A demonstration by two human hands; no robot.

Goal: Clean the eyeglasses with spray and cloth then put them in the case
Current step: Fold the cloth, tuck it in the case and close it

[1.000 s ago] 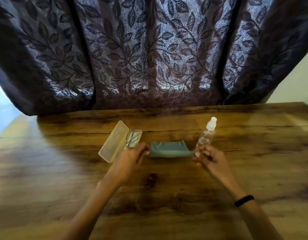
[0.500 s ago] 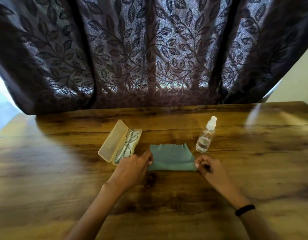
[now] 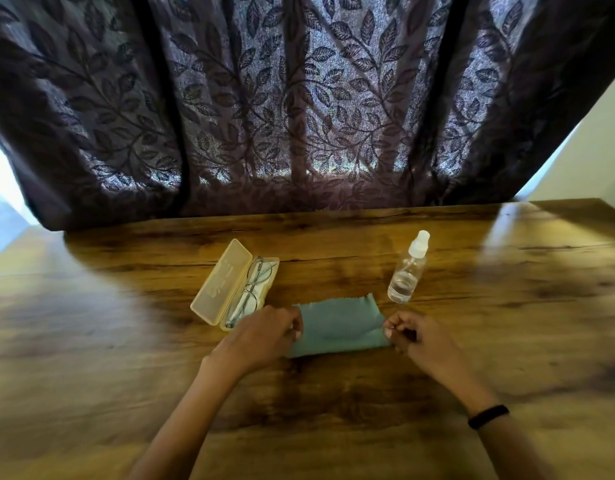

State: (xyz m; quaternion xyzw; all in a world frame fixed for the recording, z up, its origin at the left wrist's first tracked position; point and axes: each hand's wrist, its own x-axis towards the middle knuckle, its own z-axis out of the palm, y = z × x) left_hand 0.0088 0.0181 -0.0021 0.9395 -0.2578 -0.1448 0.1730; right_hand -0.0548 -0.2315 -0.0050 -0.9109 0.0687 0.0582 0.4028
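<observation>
**Teal cloth (image 3: 337, 327) pinched flat on the desk (image 3: 506, 306)**

Left hand (image 3: 264, 336) and right hand (image 3: 416, 337) each pinch one side edge, apparently spreading it for wiping. Eyeglasses (image 3: 252, 289) lie in the open case (image 3: 219, 282) just left; spray bottle (image 3: 408, 271) stands toward the far edge.
</observation>
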